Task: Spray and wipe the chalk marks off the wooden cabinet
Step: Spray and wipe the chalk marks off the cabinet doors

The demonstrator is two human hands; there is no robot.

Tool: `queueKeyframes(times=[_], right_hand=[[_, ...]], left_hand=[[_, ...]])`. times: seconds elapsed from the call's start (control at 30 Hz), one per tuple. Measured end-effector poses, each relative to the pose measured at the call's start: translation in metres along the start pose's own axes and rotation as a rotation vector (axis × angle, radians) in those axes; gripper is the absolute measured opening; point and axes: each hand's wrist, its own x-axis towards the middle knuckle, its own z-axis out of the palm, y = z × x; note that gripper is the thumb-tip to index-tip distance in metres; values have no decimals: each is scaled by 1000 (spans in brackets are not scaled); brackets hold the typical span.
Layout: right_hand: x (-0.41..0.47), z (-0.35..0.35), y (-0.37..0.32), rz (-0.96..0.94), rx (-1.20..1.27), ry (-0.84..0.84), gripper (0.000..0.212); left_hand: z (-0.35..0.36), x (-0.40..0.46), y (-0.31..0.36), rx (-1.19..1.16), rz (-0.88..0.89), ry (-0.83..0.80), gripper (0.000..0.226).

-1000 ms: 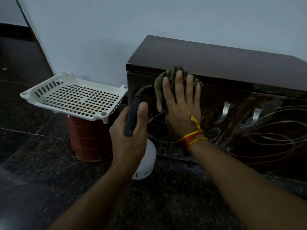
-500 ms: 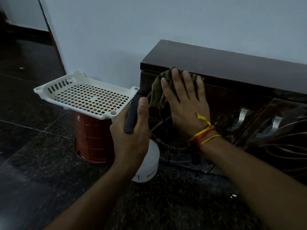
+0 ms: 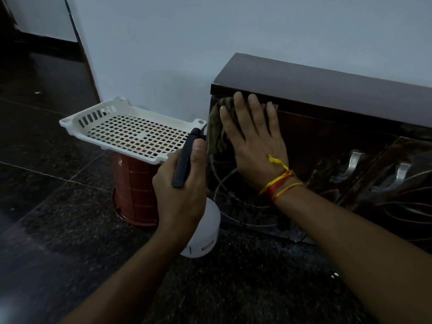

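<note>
No writing can be read; the white spray bottle [image 3: 203, 232] carries a small grey label and a dark tick near its base, too small to make out. The cabinet [image 3: 327, 99] in front of you is dark, glossy wood standing against the pale wall, its left door crossed by thin pale curved lines, with two bent metal handles [image 3: 355, 164] to the right. Your right hand [image 3: 254, 150] lies flat, fingers straight, pressing a crumpled olive cloth [image 3: 216, 134] against the top left corner of that door. Your left hand [image 3: 182, 195] is curled round the bottle's black handle [image 3: 184, 157], thumb on top. At left, a white slotted plastic tray [image 3: 131, 132] sits on a ribbed red bucket [image 3: 135, 190] on the speckled dark floor [image 3: 58, 218].
</note>
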Motion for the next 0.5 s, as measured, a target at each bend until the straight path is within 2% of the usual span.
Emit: queueKeyframes(times=[0.17, 0.27, 0.37, 0.5], right_hand=[[-4, -5, -4, -123, -19, -41, 52], [14, -8, 1, -1, -15, 62, 49], [34, -5, -2, 119, 9, 142, 47], [25, 4, -17, 3, 14, 60, 54]], left_hand=[[-5, 0, -1, 8, 10, -19, 60], [-8, 1, -1, 32, 16, -10, 69], [-11, 1, -3, 48, 31, -18, 68], [-18, 3, -6, 30, 41, -23, 64]])
